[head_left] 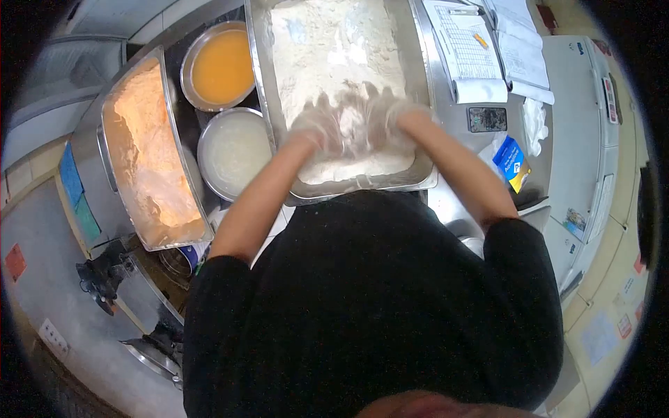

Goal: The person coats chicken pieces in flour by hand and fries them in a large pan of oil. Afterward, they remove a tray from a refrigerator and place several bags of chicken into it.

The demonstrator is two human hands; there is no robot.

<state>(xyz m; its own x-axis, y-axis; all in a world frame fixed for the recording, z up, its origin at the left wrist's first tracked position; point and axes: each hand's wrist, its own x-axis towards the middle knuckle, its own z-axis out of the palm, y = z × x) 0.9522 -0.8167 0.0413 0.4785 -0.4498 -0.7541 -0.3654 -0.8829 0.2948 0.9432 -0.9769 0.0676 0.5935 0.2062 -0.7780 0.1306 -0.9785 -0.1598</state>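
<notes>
So both hands were down in the big steel tray (422,104) of flour (334,49) at 12 o'clock, right in front of the person's black shirt (369,306). The left hand (317,129) and right hand (390,118) wore clear gloves and sat side by side, fingers spread and pressed into the near end of the flour. Whether they were clutching something under the flour, I couldn't tell; it was too blurry and white on white.

The setup looked like a breading line, I'd guess: everything sat within arm's reach so stuff could pass from one container to the next.

Count:
- two round bowls at 10 o'clock, an orange liquid one (221,66) and a pale one (235,152)
- one long tray (150,157) of orange coated stuff at 9 o'clock
- one clipboard sheet (470,49) at 1 o'clock
- one blue packet (511,161) at 3 o'clock
</notes>
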